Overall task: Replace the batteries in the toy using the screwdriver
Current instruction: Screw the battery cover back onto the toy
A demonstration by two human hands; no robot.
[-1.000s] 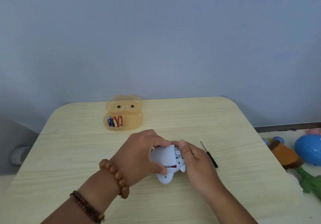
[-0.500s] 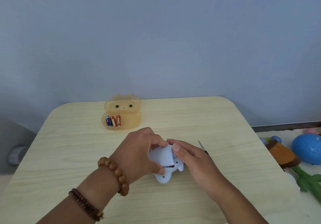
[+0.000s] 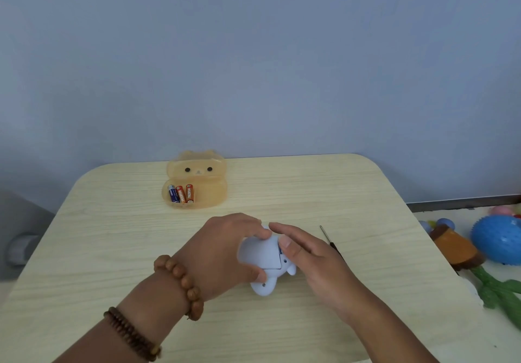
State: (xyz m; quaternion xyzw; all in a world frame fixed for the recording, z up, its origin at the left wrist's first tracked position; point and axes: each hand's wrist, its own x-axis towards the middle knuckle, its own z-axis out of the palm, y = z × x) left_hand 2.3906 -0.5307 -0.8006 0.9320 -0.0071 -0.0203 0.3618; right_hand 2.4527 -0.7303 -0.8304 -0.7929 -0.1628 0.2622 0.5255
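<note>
A small pale blue toy (image 3: 262, 255) lies underside up on the wooden table (image 3: 112, 236), its battery cover lying flat over the compartment. My left hand (image 3: 222, 252) grips the toy from the left, thumb at its lower edge. My right hand (image 3: 310, 261) rests against the toy's right side, with the thumb on the cover's edge and the fingers stretched over the top. A thin black-handled screwdriver (image 3: 327, 236) lies on the table behind my right hand, partly hidden. Three batteries (image 3: 181, 193) lie in an orange bear-shaped case (image 3: 208, 193).
The bear case stands open at the table's back, left of centre. Off the table's right edge, on the floor, lie a spiky blue ball (image 3: 499, 241), an orange-brown toy (image 3: 456, 247) and a green cactus toy (image 3: 499, 292).
The battery compartment, open a second ago with red inside showing, is now covered by the lid. My right hand has shifted from the compartment's edge to lie over the toy's right side.
</note>
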